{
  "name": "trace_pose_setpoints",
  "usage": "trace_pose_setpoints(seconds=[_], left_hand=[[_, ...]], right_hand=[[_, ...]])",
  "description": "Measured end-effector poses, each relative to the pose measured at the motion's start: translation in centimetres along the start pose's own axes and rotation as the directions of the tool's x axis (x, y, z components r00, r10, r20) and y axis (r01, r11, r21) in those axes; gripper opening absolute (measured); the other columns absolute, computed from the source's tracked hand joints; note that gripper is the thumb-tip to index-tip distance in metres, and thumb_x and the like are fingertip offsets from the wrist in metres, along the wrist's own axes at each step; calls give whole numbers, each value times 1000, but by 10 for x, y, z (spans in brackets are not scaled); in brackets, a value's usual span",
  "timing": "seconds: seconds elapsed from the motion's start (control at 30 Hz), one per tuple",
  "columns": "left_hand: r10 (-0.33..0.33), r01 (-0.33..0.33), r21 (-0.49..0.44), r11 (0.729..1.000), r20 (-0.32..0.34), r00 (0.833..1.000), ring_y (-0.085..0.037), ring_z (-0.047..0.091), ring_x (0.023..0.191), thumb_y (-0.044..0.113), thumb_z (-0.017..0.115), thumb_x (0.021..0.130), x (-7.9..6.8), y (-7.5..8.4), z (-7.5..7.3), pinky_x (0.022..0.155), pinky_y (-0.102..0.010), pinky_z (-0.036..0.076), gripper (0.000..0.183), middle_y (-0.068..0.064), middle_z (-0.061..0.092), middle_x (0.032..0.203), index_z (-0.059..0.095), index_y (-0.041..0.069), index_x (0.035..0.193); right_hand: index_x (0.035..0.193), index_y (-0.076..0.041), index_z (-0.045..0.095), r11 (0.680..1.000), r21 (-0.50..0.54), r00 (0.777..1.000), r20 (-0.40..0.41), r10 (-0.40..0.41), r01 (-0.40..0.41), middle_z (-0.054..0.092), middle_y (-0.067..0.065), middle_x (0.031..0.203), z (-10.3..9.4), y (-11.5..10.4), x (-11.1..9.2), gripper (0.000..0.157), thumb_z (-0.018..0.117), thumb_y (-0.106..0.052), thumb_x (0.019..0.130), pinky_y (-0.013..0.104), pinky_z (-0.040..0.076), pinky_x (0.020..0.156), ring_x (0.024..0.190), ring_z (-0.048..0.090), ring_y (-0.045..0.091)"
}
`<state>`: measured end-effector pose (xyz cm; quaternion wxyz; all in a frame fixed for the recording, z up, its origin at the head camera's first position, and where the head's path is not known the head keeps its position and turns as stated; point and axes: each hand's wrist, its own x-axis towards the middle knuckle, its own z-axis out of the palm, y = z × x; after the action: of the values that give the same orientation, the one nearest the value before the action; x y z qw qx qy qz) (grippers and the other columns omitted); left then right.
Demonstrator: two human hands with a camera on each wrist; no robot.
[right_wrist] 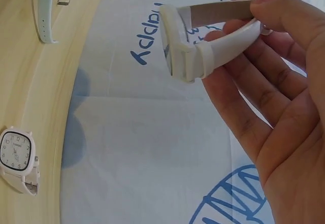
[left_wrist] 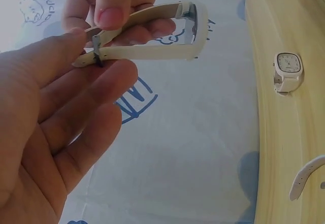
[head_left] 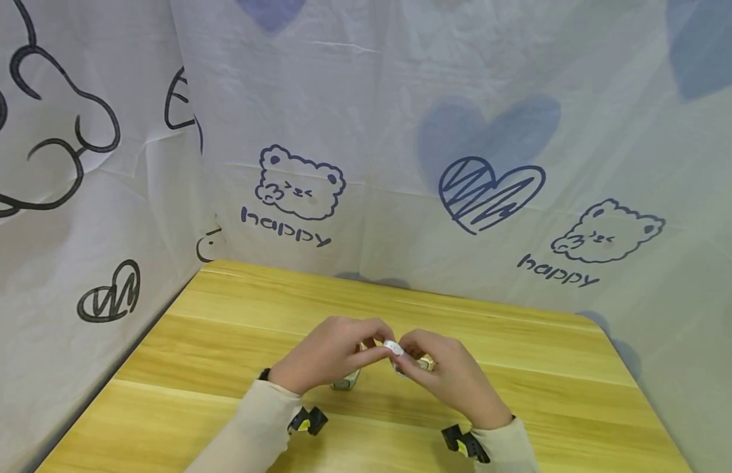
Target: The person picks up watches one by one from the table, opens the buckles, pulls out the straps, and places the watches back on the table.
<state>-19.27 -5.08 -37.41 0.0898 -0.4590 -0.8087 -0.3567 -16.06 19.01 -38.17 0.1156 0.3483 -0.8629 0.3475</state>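
Observation:
Between my two hands, held up over the table, is a white wristwatch (head_left: pixel 393 347). Its strap is bent into a loop, the two ends meeting at the metal buckle (left_wrist: pixel 96 43). My left hand (head_left: pixel 336 355) pinches the strap by the buckle. From the other side, my right hand (head_left: pixel 451 374) grips the strap between thumb and fingers, as the right wrist view shows. The watch case (right_wrist: pixel 177 43) hangs edge-on there, its dial turned out of sight.
On the wooden table (head_left: pixel 224 328), a white watch with a square dial (right_wrist: pixel 16 152) lies beyond the hands. A pale green watch (head_left: pixel 344 382) is partly hidden under my left hand. Printed white cloth (head_left: pixel 389 131) hangs behind the table and along its left side.

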Motion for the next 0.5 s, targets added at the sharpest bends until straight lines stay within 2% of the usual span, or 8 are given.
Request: trace_pose_setpoints(seconds=[0.3,0.5], left_hand=[[-24,24,11,1000,5,1000,4,68,87,33,62,105,-1,1,-1,77,-21,57,17,11,75,102,70,21,114],[-53,53,-25,998,1,999,3,68,89,33,63,104,-1,1,-2,74,-19,56,17,11,75,102,67,20,113]], right_hand=[[106,-21,68,1000,20,1000,-19,2,-1,74,-7,91,1,-2,1,14,74,-12,97,27,60,72,81,69,0],[108,-20,70,1000,5,999,-38,4,-4,74,-9,93,2,0,0,14,74,-13,97,29,60,71,82,69,2]])
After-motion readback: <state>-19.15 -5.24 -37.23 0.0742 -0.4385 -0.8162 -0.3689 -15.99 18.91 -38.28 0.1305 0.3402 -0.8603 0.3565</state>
